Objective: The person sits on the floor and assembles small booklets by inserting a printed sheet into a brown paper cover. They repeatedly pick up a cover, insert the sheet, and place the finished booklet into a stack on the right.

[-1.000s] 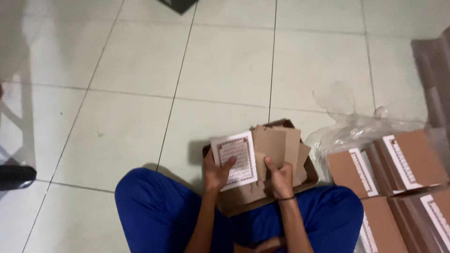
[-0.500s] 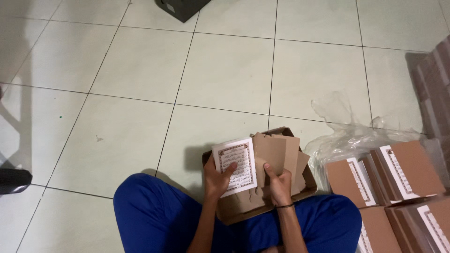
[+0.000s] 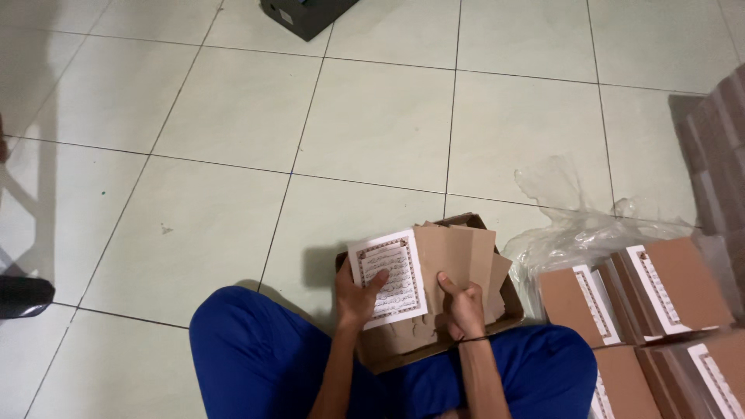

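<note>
Booklet [image 3: 388,278], white page with ornate dark border, brown covers.

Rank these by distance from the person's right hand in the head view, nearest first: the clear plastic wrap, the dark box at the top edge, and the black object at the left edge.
From the right hand:
1. Clear plastic wrap, just up and to its right, beside the brown packages.
2. Dark box, far up the tiled floor at the top edge.
3. Black object, across the blue-trousered leg at the left edge.
</note>
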